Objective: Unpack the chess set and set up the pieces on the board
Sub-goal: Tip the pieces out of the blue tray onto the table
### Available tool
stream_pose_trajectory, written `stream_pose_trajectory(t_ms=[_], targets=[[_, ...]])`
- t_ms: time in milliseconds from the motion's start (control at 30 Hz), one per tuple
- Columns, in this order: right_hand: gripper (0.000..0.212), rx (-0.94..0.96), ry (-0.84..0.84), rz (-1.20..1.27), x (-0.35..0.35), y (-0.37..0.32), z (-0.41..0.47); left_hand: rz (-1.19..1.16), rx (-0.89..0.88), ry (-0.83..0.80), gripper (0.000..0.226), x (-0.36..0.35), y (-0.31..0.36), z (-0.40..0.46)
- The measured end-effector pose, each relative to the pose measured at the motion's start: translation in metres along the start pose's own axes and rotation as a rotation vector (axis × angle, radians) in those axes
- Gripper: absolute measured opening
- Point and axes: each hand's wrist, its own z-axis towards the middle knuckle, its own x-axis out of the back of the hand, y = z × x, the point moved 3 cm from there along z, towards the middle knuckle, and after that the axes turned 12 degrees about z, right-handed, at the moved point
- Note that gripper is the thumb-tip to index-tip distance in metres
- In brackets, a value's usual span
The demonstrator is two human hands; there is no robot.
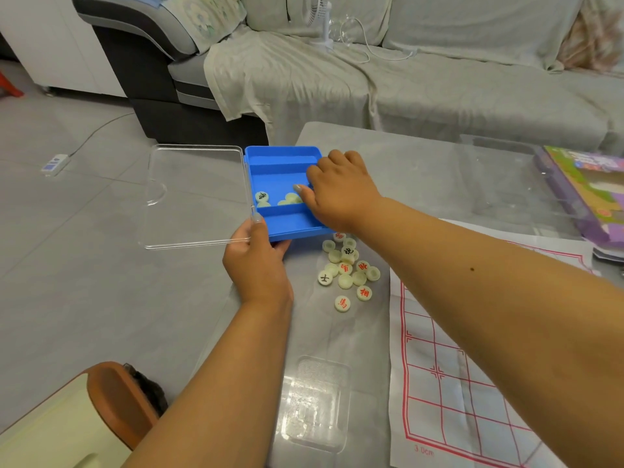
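Observation:
A blue chess box (270,163) with three compartments lies at the glass table's left edge, its clear lid (196,197) swung open to the left. My left hand (258,261) grips the box's near left corner. My right hand (337,190) reaches into the middle compartment, fingers curled over several pale round pieces (291,198); one black-marked piece (262,196) lies apart at the left. A heap of several cream pieces (347,268) with red and black characters lies on the table just below the box. The paper board (456,383) with a red grid is spread at the right.
A clear plastic tray (314,403) lies on the glass table (405,157) near the front. A colourful box (587,190) sits at the far right. A covered sofa (405,79) with a small fan stands behind. An orange-edged seat (114,400) is at the lower left.

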Motion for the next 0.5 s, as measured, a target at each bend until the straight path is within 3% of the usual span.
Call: stream_pose_trajectory(t_ms=[300,500], targets=[[0.034,-0.091,-0.125,0.026,-0.0043,-0.0035,0.0,-0.001,0.03,-0.004,0.026,-0.0011,0.0001,0.0004],[0.038,-0.076,-0.015,-0.024,0.0022,-0.0079,0.0019,-0.015,0.021,0.0,0.022,-0.0004,0.0005,-0.0009]])
